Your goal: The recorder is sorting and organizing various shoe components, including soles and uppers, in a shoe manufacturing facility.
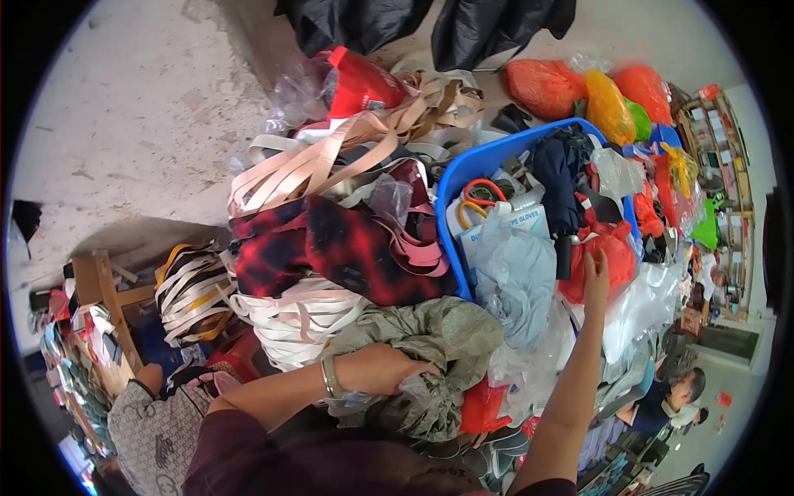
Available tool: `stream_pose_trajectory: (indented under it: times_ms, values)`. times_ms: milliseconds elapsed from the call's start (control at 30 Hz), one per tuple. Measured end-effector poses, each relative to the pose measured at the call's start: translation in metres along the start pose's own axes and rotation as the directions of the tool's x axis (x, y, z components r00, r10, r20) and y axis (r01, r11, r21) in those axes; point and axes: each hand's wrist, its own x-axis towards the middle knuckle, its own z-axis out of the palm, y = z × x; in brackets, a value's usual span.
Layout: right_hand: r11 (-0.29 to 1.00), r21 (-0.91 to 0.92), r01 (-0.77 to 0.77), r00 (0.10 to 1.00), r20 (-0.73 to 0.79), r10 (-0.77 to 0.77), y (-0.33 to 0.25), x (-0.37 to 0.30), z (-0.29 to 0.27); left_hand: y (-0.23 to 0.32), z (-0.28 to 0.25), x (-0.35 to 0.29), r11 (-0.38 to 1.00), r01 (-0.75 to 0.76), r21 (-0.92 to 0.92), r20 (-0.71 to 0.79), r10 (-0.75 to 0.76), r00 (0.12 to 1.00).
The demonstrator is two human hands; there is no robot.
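Observation:
My left hand [385, 369], with a bracelet at the wrist, is closed on a crumpled olive-green woven sack [451, 331] in front of me. Some clear plastic film shows beneath that wrist. Farther right, my right hand [595, 277] reaches up to a red plastic bag [608, 248] at the near right side of a blue bin [451, 186]. Its fingers are bent onto the bag, and their tips are partly hidden. In the bin lie orange-handled scissors [484, 193], a glove box [517, 223], a pale translucent plastic bag [517, 277] and dark folded cloth [558, 178].
Left of the bin are red-and-black checked cloth [356, 252], peach strapping [318, 161] and white strap bundles [298, 322]. Orange and yellow bags [610, 107] stand behind it. Clear plastic [645, 302] lies at right. Another person [674, 397] is at far right, near shelves [728, 165].

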Motion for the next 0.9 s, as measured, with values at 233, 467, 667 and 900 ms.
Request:
stream_pose_trajectory:
  times_ms: [233, 467, 667, 900]
  values:
    - [0.827, -0.061, 0.559, 0.81, 0.254, -0.529, -0.05, -0.026, 0.035, 0.001, 0.002, 0.006, 0.995, -0.098, 0.0, -0.046, 0.098, 0.994]
    - [0.823, 0.318, 0.471, 0.781, 0.284, -0.556, -0.118, -0.072, 0.023, 0.003, -0.001, 0.0, 0.999, -0.051, -0.019, -0.079, 0.049, 0.996]
    - [0.704, -0.496, 0.508, 0.861, 0.294, -0.414, -0.08, -0.161, 0.042, 0.011, -0.004, -0.002, 0.993, -0.104, -0.057, -0.109, 0.098, 0.989]
    - [0.937, 0.004, 0.35, 0.932, -0.099, -0.348, 0.015, -0.145, 0.017, 0.01, 0.009, -0.01, 0.989, -0.115, -0.093, -0.177, 0.097, 0.979]
